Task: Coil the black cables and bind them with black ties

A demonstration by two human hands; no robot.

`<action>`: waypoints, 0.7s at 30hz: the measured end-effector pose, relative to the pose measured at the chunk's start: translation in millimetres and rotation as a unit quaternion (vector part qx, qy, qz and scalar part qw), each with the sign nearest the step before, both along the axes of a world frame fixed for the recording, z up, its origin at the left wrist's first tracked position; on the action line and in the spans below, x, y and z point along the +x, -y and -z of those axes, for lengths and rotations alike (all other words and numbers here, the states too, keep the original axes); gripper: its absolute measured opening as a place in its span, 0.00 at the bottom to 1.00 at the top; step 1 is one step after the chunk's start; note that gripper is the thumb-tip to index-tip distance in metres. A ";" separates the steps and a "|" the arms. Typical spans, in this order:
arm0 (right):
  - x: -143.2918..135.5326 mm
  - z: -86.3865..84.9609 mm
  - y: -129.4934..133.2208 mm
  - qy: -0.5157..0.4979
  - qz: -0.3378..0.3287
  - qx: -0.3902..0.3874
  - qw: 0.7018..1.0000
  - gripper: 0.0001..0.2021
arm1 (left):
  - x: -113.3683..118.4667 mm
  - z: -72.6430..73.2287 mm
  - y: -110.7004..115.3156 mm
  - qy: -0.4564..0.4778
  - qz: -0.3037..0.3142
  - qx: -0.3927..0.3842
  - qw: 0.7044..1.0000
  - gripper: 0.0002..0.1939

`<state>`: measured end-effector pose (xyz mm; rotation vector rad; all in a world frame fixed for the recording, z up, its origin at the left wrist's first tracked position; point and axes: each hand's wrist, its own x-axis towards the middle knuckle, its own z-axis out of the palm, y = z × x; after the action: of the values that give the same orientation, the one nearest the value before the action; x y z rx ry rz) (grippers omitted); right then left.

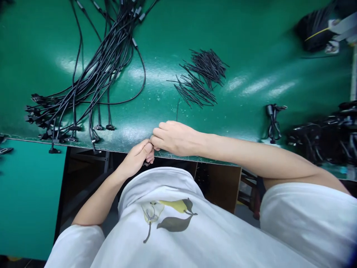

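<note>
My left hand (140,155) is closed at the table's front edge, wrapped round a small dark item whose connector-like end (146,163) shows below the fingers. Touching it, my right hand (173,138) is closed with the fingers pinched; what it holds, if anything, is hidden. One single black tie (177,109) lies just above my right hand. Beyond it lies a loose pile of thin black ties (205,72). To the left, a large bundle of black cables (103,70) spreads over the green table (167,22), its connectors near the front edge.
One coiled cable (273,123) lies to the right, beside a heap of bundled cables (318,137). At the back right sits a dark bundle with a yellow band (315,31). A lower green surface (30,197) adjoins at the left.
</note>
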<state>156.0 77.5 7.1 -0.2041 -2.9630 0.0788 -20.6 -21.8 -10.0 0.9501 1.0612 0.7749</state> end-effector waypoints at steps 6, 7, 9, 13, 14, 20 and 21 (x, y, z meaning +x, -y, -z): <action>11.6 5.6 5.1 -0.087 0.036 0.058 0.994 0.13 | -10.1 -10.8 -16.0 -0.258 0.102 0.107 0.955 0.14; 12.3 6.2 6.7 -0.099 0.036 0.062 0.992 0.13 | -10.8 -10.7 -16.9 -0.244 0.117 0.094 0.958 0.15; 13.4 7.0 10.3 -0.112 0.033 0.063 0.991 0.12 | -9.1 -6.6 -15.4 -0.194 0.129 0.065 0.970 0.18; 26.8 7.1 6.5 -0.105 0.033 0.013 0.994 0.14 | 2.0 9.4 -4.4 -0.081 0.060 -0.003 0.995 0.19; 36.0 7.7 0.4 -0.116 0.060 -0.014 0.991 0.15 | 4.5 12.3 -2.4 -0.049 0.024 -0.027 0.998 0.18; 130.7 35.5 -76.3 -0.176 0.458 -0.070 0.868 0.13 | 14.1 4.9 -11.1 0.094 -0.175 -0.120 0.973 0.17; 143.9 43.8 -88.5 -0.155 0.475 -0.072 0.863 0.12 | 16.7 2.2 -13.8 0.108 -0.180 -0.129 0.969 0.17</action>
<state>299.9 166.0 -36.7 -1.4630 -2.2222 0.1775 -3.9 -8.0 -12.2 0.4433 1.1229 0.9865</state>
